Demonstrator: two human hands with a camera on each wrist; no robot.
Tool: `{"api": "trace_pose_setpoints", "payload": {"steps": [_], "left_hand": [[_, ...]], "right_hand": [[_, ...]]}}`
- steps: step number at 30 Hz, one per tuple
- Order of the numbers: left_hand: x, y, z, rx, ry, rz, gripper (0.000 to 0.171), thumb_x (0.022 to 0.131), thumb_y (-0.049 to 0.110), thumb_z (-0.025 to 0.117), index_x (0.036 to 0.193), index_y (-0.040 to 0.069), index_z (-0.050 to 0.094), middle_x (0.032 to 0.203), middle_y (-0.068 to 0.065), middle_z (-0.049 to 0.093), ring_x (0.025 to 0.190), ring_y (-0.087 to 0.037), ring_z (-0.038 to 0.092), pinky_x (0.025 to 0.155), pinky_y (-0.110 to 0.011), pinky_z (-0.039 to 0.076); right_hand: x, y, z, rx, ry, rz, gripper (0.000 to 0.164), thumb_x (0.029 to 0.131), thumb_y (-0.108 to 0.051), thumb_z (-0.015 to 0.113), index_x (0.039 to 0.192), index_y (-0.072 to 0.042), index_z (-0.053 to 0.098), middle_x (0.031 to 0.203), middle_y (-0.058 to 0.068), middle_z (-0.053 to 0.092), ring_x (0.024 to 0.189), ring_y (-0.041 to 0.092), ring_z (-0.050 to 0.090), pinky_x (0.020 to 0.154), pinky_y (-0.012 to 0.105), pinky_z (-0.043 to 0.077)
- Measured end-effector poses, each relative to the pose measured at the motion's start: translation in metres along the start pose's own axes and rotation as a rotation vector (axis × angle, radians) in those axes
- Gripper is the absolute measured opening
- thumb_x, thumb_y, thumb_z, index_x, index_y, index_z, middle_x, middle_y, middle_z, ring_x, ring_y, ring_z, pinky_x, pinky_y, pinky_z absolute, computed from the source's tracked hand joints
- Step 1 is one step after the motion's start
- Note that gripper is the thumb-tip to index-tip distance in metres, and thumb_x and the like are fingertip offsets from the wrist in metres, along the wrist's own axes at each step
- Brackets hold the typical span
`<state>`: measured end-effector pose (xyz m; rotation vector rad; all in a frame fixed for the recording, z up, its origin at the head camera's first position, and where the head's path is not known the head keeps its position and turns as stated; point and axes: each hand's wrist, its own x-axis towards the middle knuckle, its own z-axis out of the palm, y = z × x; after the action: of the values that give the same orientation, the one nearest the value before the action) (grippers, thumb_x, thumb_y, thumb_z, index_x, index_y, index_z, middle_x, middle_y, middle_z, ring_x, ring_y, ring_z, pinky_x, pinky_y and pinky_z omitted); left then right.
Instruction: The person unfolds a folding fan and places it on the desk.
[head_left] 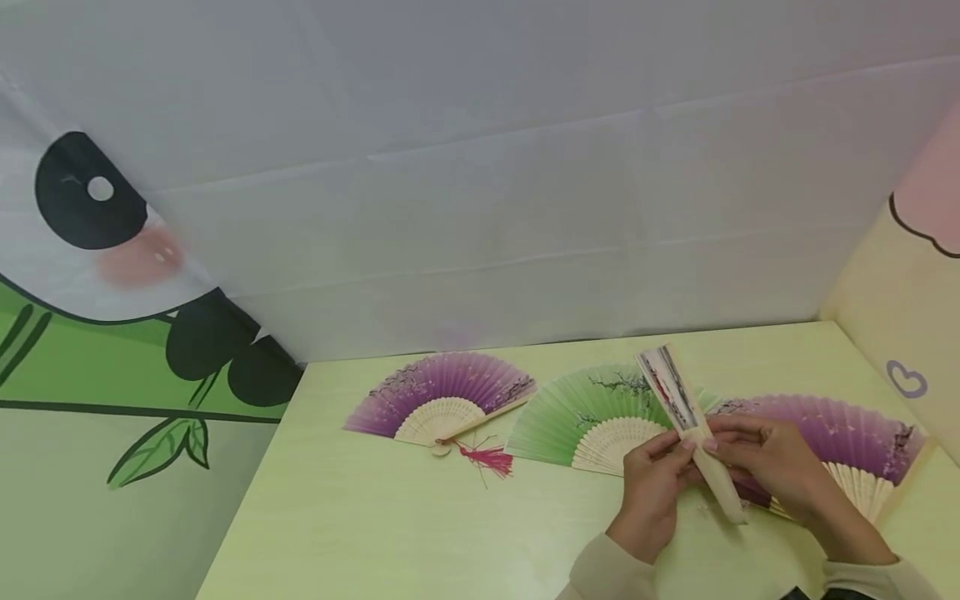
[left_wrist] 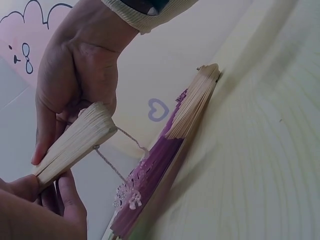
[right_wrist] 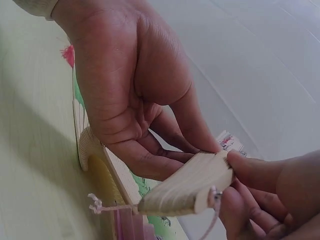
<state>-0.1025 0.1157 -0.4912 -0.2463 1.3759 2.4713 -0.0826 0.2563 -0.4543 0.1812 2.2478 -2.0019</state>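
Observation:
A folded hand fan [head_left: 712,467] with pale wooden sticks and a white printed leaf stands tilted between both hands. My left hand [head_left: 651,492] pinches its sticks from the left with thumb and fingers. From the right, my right hand [head_left: 783,462] pinches it at about the same height. In the left wrist view the folded fan's stick end [left_wrist: 95,125] points toward the purple fan, and a thin pale cord [left_wrist: 131,136] hangs from it. Behind the hands a green open fan [head_left: 558,417] and a purple open fan [head_left: 825,425] lie partly hidden.
Another purple open fan [head_left: 450,387] lies at the left of the pale table [head_left: 360,525], its pink tassel [head_left: 491,460] spread beside it. A white wall sheet [head_left: 480,208] rises along the back edge. Printed side panels [head_left: 907,333] border the table.

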Motion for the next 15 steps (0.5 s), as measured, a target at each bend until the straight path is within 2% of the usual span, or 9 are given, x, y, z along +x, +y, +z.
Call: {"api": "trace_pose_setpoints", "payload": {"steps": [4, 11, 15], "left_hand": [[0.000, 0.002, -0.003, -0.004, -0.002, -0.012, 0.014, 0.083, 0.000, 0.065, 0.096, 0.000, 0.069, 0.085, -0.014, 0.066, 0.069, -0.017, 0.063, 0.064, -0.031, 0.055], [-0.003, 0.006, -0.009, -0.037, -0.040, 0.010, 0.016, 0.083, 0.002, 0.065, 0.098, -0.001, 0.068, 0.087, -0.015, 0.066, 0.072, -0.019, 0.065, 0.065, -0.031, 0.055], [-0.003, 0.007, -0.011, -0.046, -0.055, 0.028, 0.017, 0.083, 0.003, 0.066, 0.099, -0.003, 0.068, 0.087, -0.015, 0.066, 0.072, -0.019, 0.064, 0.064, -0.029, 0.055]], "right_hand": [[0.000, 0.001, 0.001, 0.058, -0.021, 0.008, 0.044, 0.087, -0.015, 0.066, 0.121, 0.010, 0.053, 0.093, 0.012, 0.066, 0.083, 0.024, 0.066, 0.072, 0.035, 0.055], [-0.002, 0.002, -0.002, 0.020, 0.026, 0.043, 0.061, 0.087, -0.021, 0.066, 0.130, 0.013, 0.041, 0.097, 0.005, 0.065, 0.085, 0.017, 0.065, 0.072, 0.032, 0.055], [-0.002, 0.002, -0.001, 0.031, 0.043, 0.045, 0.060, 0.086, -0.020, 0.067, 0.130, 0.012, 0.041, 0.095, 0.003, 0.066, 0.084, 0.017, 0.065, 0.071, 0.032, 0.056]]}}
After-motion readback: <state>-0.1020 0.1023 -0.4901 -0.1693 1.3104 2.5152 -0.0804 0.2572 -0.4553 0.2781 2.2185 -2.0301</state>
